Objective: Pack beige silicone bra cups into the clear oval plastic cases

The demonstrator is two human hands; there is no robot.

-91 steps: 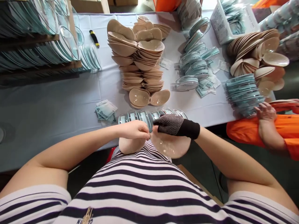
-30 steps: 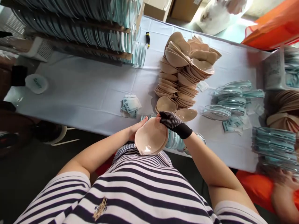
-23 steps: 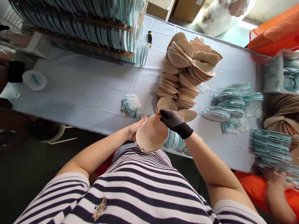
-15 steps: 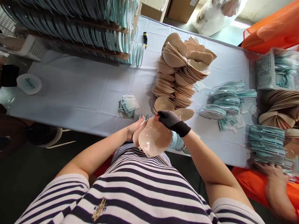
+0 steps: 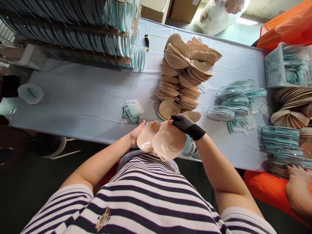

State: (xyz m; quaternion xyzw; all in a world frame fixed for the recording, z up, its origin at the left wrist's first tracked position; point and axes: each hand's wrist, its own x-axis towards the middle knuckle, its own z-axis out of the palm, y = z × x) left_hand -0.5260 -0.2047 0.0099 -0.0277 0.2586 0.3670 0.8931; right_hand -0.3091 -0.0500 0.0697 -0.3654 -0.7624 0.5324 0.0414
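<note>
A beige stick-on bra [image 5: 168, 143] with two shiny cups hangs between my hands at the table's front edge. My bare left hand [image 5: 137, 132] grips the left cup by its outer side. On the other side my right hand [image 5: 183, 124], in a black dotted glove, pinches the top edge of the right cup. A small clasp shows at the cups' lower edges. Just beyond, nested beige bras [image 5: 180, 87] lie in a long pile, with single cups nearest me. Printed packets [image 5: 132, 109] lie to the left of the pile.
Racks of round clear cases [image 5: 97, 42] stand at the back left, near a black-and-yellow tool [image 5: 146, 43]. More clear cases [image 5: 234, 100] are heaped on the right, before a white basket [image 5: 275, 66]. A co-worker's hand [image 5: 297, 175] touches stacked cases at the right edge.
The bra has opened out: its left cup, mostly hidden before, now faces up beside the right one. My hands have moved slightly apart. The co-worker's hand has shifted right.
</note>
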